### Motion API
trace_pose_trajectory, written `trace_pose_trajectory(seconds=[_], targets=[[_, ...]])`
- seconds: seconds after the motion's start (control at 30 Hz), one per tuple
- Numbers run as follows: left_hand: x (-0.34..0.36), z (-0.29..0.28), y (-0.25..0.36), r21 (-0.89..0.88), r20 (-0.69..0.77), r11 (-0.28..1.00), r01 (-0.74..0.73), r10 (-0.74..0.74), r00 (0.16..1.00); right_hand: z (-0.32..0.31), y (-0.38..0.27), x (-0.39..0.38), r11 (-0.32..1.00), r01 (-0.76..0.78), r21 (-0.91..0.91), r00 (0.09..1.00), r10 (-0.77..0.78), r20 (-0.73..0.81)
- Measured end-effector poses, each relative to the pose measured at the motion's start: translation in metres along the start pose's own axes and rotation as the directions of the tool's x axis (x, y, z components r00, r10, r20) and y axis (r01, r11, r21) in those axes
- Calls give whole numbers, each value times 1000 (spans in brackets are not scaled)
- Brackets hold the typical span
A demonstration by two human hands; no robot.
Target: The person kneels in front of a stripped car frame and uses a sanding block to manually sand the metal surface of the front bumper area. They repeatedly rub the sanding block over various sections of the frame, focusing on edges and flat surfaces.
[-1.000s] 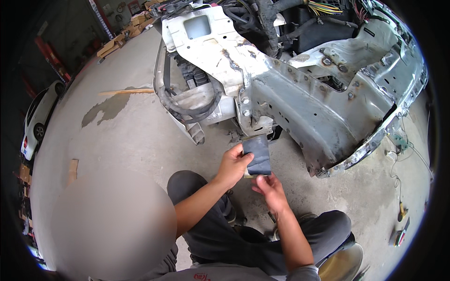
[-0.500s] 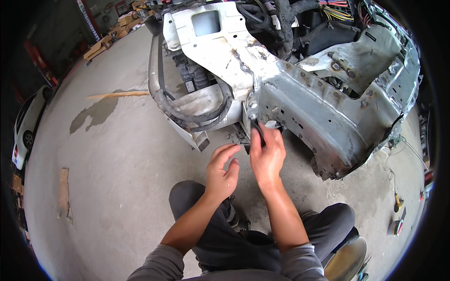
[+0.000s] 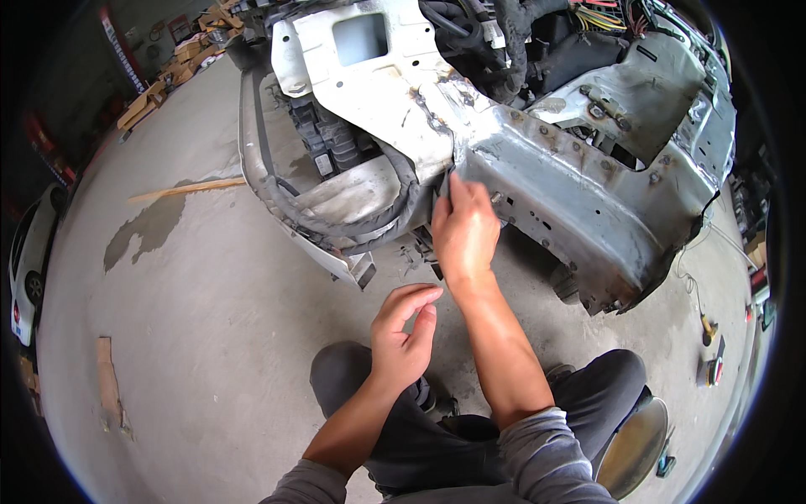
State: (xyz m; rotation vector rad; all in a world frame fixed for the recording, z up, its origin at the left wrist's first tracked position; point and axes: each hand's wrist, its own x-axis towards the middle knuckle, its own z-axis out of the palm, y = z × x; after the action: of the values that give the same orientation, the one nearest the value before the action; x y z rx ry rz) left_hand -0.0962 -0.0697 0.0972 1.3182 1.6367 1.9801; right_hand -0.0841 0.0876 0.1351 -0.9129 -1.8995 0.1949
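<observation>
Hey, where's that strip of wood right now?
Upper left in the head view, the wood strip lies across a dark floor stain, beside the stripped car.

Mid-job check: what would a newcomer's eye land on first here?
First, the stripped vehicle body, bare white and grey metal spreading across the upper right. Next, at its near side, the right hand, holding a mostly hidden dark sheet; the left hand hovers empty, lower and to the left. Then the brightly coloured wires at the top right.
</observation>
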Motion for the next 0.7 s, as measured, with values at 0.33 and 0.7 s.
trace_pose_trajectory(seconds=[0.33, 0.7], targets=[[-1, -7, 0, -73, -12, 996, 53, -54, 998, -4, -16, 12, 992, -118, -43, 992, 119, 33], [0, -1, 0, -66, 9, 996, 53, -52, 999, -4, -15, 18, 963, -222, -151, 955, 246, 167]])
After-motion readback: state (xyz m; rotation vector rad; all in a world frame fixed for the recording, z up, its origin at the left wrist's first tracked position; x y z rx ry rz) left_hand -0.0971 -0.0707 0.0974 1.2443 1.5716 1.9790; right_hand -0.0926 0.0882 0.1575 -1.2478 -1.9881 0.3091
